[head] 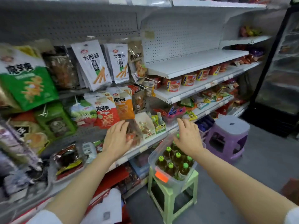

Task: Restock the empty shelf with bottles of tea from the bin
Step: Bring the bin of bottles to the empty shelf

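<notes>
Two bare forearms reach forward from white sleeves toward a clear plastic bin that sits on a pale green stool — the landmark here. Inside the bin stand bottles of tea, amber with bright green caps, upright and packed close together. The right hand hovers over the far end of the bin, palm down, fingers spread and loose, gripping nothing; whether it touches a cap beneath it cannot be told. To the left of the bin, the left hand is stretched out with fingers relaxed and open, in front of a snack packet on the shelf edge, holding nothing. Just beyond the bin on its right stands a purple stool. Above and behind the bin, over a row of instant noodle cups, is the empty shelf — white and bare.
</notes>
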Tool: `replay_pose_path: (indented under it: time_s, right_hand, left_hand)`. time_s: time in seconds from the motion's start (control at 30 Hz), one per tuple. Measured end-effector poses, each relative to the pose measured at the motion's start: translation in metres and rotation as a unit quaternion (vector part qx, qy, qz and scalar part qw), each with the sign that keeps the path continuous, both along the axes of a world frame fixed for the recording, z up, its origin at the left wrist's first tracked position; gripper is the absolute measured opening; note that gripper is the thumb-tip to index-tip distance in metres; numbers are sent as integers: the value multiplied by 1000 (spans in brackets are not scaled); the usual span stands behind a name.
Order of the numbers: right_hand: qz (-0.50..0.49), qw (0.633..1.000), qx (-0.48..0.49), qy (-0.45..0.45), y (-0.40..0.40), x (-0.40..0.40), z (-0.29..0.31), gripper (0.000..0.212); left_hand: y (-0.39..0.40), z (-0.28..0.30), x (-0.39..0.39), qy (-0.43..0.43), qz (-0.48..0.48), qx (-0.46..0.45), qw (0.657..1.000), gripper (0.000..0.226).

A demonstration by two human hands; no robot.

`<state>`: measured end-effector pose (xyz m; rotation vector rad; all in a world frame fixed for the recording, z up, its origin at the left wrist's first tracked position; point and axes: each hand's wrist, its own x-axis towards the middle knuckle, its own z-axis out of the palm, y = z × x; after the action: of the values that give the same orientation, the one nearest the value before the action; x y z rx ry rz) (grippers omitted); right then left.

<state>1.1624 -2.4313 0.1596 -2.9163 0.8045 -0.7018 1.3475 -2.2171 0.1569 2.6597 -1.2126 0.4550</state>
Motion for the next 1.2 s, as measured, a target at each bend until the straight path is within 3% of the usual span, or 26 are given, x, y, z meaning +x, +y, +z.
replay_pose_path:
  time_s: [0.3, 0.6, 1.0, 1.2]
  right_hand:
    - [133, 991, 6, -4, 128, 46, 29, 63]
    - [235, 972, -3, -8, 283, 60, 33, 67]
    - [392, 920, 6, 25, 543, 41, 23, 68]
    - [489, 872, 8, 30, 675, 26, 21, 68]
  left_hand:
    - [175, 47, -14, -38, 133, 9, 990, 73]
    - [357, 46, -61, -30, 225, 5, 974, 67]
    - [613, 33, -178, -8, 394, -25, 919, 65]
    - [722, 27, -250, 4, 486, -24, 874, 72]
